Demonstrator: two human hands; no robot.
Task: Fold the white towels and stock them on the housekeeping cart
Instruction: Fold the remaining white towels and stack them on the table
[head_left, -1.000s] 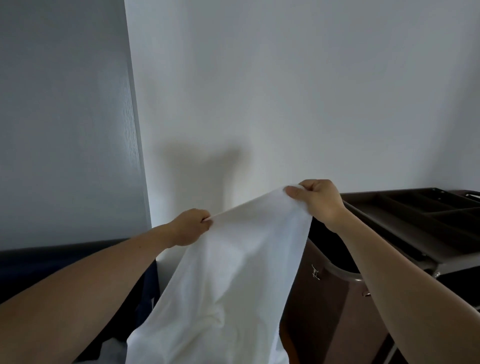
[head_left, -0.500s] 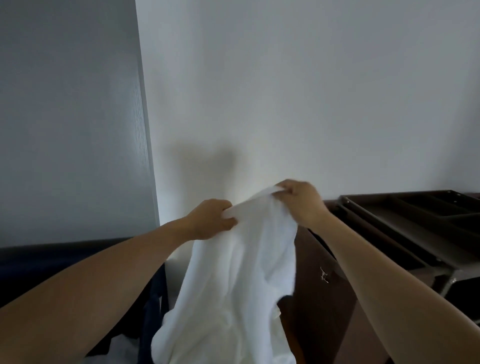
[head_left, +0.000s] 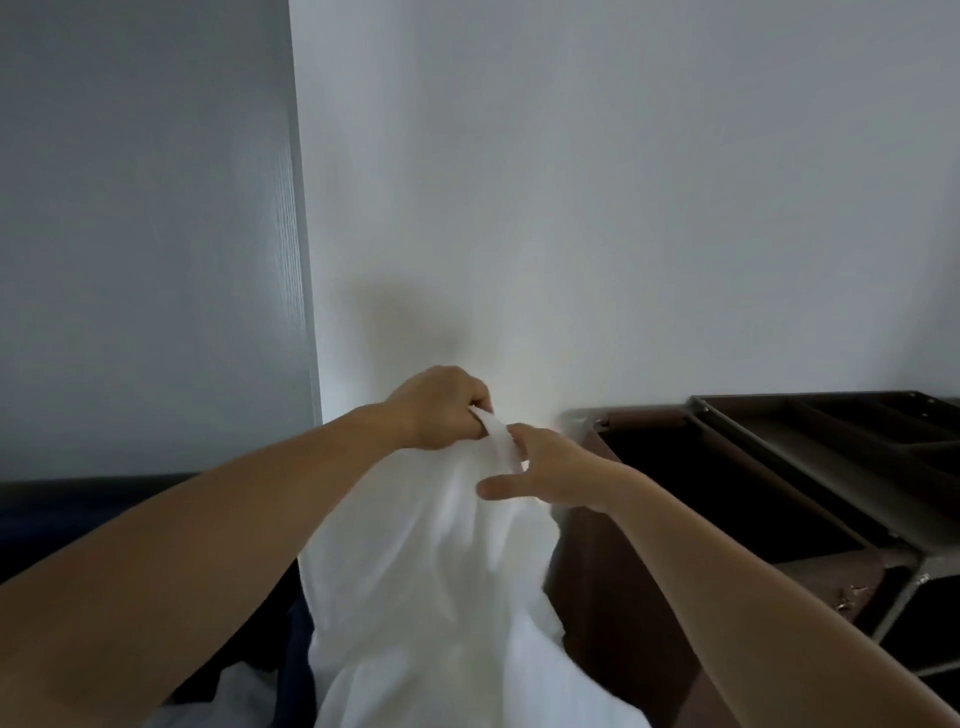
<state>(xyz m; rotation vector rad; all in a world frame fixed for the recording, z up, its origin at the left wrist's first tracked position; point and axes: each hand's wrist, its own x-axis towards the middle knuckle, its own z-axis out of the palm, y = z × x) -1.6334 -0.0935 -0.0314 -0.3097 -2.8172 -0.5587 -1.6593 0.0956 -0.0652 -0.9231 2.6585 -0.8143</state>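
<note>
White towel (head_left: 431, 571) hangs mid-air just beside housekeeping cart (head_left: 623, 597). Left hand (head_left: 441, 410) grips the bunched top edge, fingers curled round it. Right hand (head_left: 556, 467) touches the cloth, thumb spread, fingers loose. Likely first fold; next, right hand needs a fresh hold lower down.

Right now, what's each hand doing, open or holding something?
Left hand: closed, gripping the white towel at its top edge.
Right hand: open, thumb out, touching the towel.
</note>
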